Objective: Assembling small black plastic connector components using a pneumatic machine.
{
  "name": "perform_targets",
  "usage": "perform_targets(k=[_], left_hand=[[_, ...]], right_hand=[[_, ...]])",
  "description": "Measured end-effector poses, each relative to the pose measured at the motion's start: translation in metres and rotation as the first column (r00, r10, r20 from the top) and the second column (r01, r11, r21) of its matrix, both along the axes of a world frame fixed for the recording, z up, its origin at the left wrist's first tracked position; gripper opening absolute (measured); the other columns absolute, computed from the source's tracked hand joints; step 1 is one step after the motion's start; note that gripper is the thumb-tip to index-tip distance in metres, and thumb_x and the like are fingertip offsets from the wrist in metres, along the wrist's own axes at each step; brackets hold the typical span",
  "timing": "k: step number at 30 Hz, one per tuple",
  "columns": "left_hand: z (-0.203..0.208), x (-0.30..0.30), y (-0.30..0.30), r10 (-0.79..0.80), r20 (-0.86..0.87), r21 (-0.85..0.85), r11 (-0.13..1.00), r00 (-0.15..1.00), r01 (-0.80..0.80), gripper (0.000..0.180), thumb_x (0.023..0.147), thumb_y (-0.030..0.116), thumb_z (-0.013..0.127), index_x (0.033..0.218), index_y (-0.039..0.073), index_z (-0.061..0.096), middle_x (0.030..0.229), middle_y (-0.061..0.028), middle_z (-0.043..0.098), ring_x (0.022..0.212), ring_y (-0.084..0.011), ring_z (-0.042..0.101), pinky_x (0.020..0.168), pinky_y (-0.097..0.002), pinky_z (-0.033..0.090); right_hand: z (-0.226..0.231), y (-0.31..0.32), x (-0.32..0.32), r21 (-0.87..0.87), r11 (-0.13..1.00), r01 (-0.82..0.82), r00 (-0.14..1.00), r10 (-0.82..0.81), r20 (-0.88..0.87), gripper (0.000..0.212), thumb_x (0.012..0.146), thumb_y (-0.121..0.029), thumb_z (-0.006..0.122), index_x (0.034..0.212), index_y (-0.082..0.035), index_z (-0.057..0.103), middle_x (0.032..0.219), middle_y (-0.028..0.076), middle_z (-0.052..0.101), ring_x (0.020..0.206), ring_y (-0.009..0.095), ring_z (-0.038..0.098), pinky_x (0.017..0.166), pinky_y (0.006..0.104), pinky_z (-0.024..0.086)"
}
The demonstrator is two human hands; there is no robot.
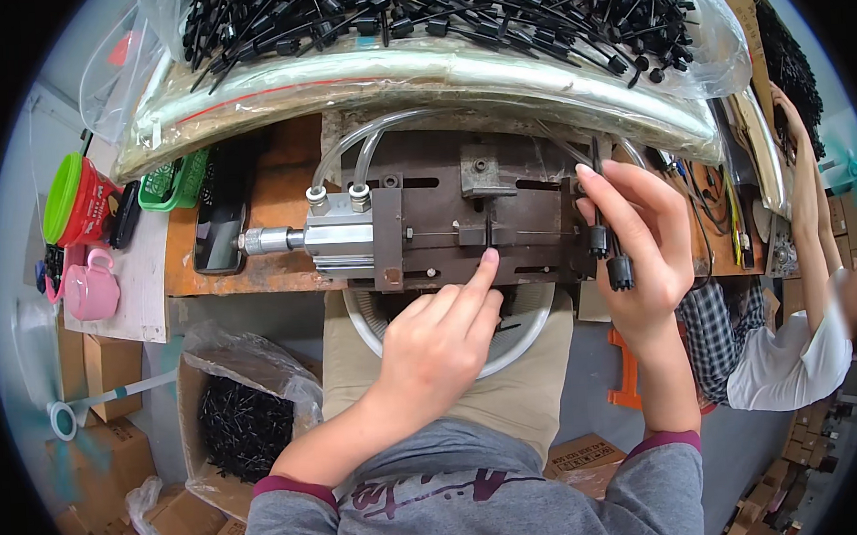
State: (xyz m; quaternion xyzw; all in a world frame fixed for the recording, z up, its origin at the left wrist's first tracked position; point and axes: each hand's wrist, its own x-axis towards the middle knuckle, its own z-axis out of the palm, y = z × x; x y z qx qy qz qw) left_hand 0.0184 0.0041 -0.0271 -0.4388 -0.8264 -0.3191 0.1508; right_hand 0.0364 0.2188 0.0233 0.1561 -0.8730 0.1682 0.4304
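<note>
Currently my left hand [436,339] is touching, index fingertip first, a thin black rod [489,228] mid-way along the metal fixture [436,210]; whether its curled fingers are gripping anything, I cannot tell. At the fixture's right end, my right hand [645,244] is pinching black knobbed parts [620,272]. Dark script is crossing my shirt [429,494], below the fixture.

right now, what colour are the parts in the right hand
The parts are black, best seen in the head view.
</note>
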Motion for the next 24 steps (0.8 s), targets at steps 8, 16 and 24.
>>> perform_targets(k=[8, 16, 24], left_hand=[[-0.005, -0.009, 0.008, 0.017, -0.105, -0.069, 0.997, 0.994, -0.024, 0.020, 0.076, 0.008, 0.071, 0.094, 0.001, 0.071, 0.125, -0.0172, 0.072, 0.062, -0.0115, 0.062, 0.060, -0.0276, 0.049], [0.012, -0.007, 0.005, -0.145, 0.205, 0.305, 0.949, 0.968, 0.078, 0.028, 0.077, 0.005, 0.080, 0.103, -0.001, 0.072, 0.112, -0.0161, 0.074, 0.081, -0.0235, 0.073, 0.069, -0.0325, 0.058], [0.014, -0.001, -0.008, -0.091, 0.167, 0.228, 0.972, 0.982, 0.051, 0.031, 0.073, 0.004, 0.083, 0.101, -0.001, 0.071, 0.105, -0.0123, 0.071, 0.087, -0.0238, 0.071, 0.067, -0.0317, 0.057]], right_hand=[[-0.004, 0.005, 0.016, 0.231, 0.973, -0.031, 0.999, 0.040, -0.035, 0.042, 0.066, 0.001, 0.071, 0.107, 0.007, 0.076, 0.100, 0.016, 0.071, 0.077, 0.026, 0.071, 0.063, 0.0330, 0.056], [-0.011, -0.010, 0.026, 0.371, 0.924, -0.092, 0.996, 0.092, 0.016, 0.037, 0.072, -0.009, 0.069, 0.103, 0.009, 0.075, 0.097, 0.017, 0.071, 0.076, 0.023, 0.071, 0.069, 0.0334, 0.060], [-0.017, -0.011, 0.025, 0.215, 0.969, -0.124, 0.990, 0.108, 0.089, 0.035, 0.074, -0.005, 0.069, 0.105, 0.009, 0.076, 0.109, 0.023, 0.074, 0.085, 0.026, 0.075, 0.073, 0.0336, 0.063]])
